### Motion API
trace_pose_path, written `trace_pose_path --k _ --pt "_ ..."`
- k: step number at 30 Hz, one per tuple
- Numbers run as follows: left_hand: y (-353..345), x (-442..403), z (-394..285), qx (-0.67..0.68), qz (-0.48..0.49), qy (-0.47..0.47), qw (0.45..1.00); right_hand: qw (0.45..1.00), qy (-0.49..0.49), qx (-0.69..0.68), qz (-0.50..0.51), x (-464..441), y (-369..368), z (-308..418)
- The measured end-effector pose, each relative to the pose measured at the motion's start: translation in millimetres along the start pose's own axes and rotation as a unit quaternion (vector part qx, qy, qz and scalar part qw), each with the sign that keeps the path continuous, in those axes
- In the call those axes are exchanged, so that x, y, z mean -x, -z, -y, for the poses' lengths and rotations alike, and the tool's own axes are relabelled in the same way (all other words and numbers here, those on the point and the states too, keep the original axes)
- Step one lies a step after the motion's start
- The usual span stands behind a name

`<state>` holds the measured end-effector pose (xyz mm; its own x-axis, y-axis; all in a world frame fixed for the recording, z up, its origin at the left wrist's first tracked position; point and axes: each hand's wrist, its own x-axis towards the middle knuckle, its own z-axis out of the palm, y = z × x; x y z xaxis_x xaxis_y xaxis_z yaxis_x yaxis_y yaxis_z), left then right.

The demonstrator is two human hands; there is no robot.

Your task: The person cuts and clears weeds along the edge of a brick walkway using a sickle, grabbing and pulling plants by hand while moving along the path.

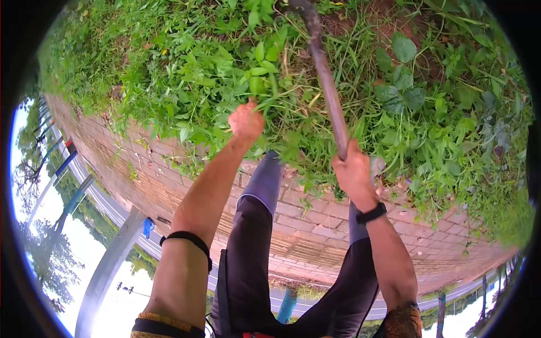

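My right hand is closed around the lower end of a long wooden-handled tool. The tool slants up and away, and its dark head is partly cut off by the top of the view, so its exact kind is unclear. To the left, my left hand is closed at the near edge of the growth, with its fingers curled on green weeds. Leaves partly hide those fingertips. Loose grass stems lie between the hand and the handle.
Dense weeds cover the ground ahead, with bare soil at upper right. Brick paving runs under my boots. A road, a pale post and trees stand behind me.
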<state>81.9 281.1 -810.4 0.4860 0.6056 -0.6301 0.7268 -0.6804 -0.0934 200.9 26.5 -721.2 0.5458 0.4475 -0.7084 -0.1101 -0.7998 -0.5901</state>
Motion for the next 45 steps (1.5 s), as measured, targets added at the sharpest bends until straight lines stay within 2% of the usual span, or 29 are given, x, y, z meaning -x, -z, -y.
trace_pose_path --k 1,2,5,8,10,11,14,15,17,20,21,24,26,27,29,30,31,33,34,38,41,44,45 --pt "12 5 -16 0.006 0.034 0.009 0.999 1.000 -0.002 -0.018 0.016 -15 -11 -2" --pt "13 10 -25 0.023 0.003 -0.028 0.999 0.999 -0.003 -0.037 0.033 -22 -18 -3" --pt "24 16 -56 0.035 -0.080 -0.157 0.984 0.980 -0.103 -0.026 0.168 -23 -2 2" --pt "41 8 -86 -0.084 -0.022 -0.176 0.981 0.960 -0.159 -0.045 0.226 13 22 -7" --pt "17 -9 -86 -0.056 0.019 -0.116 0.991 0.957 -0.175 -0.020 0.231 32 44 -1" --pt "6 -13 -87 -0.065 0.088 -0.061 0.992 0.955 -0.184 -0.008 0.232 38 52 -2" --pt "-22 -19 -81 0.006 0.151 0.002 0.988 0.989 0.058 0.070 0.115 29 48 -35" --pt "-28 -22 -79 -0.028 0.135 0.002 0.990 0.984 0.105 0.110 0.095 14 44 -32" --pt "-37 -25 -76 -0.096 0.102 0.004 0.990 0.978 0.128 0.146 0.080 -18 32 -17" --pt "-19 -21 -61 -0.004 0.036 -0.028 0.999 0.960 0.182 0.213 0.024 -54 12 -24" --pt "-23 -19 -54 0.007 -0.014 -0.048 0.999 0.958 0.194 0.211 0.014 -54 13 -36" --pt "-30 -16 -46 -0.027 0.010 -0.092 0.995 0.981 0.091 0.169 0.041 21 38 -79" --pt "-24 -1 -52 -0.023 0.029 -0.098 0.995 0.984 -0.009 0.159 0.076 88 79 -61" --pt "-25 19 -61 -0.018 0.048 -0.104 0.993 0.983 0.010 0.160 0.089 123 97 -59" --pt "-29 65 -56 0.012 0.077 -0.098 0.992 0.965 -0.169 0.103 0.172 172 124 -41" --pt "-36 81 -51 0.009 0.076 -0.124 0.989 0.935 -0.273 0.072 0.213 190 138 -19" --pt "-44 106 -50 0.004 0.086 -0.154 0.984 0.962 -0.183 0.081 0.184 213 130 -43" --pt "-27 144 -50 0.014 0.125 -0.157 0.980 0.981 -0.084 0.082 0.156 255 118 -62" --pt "-21 155 -46 0.015 0.137 -0.152 0.979 0.980 -0.082 0.077 0.163 269 114 -50" --pt "-42 173 16 -0.028 0.155 -0.192 0.969 0.970 -0.124 0.000 0.211 312 74 -40" --pt "-52 168 67 -0.046 0.143 -0.197 0.969 0.907 -0.307 -0.088 0.273 289 55 7" --pt "-36 158 114 -0.058 0.131 -0.186 0.972 0.930 -0.273 -0.102 0.225 255 27 19" --pt "-32 152 125 -0.047 0.121 -0.188 0.974 0.943 -0.256 -0.123 0.174 240 14 19"
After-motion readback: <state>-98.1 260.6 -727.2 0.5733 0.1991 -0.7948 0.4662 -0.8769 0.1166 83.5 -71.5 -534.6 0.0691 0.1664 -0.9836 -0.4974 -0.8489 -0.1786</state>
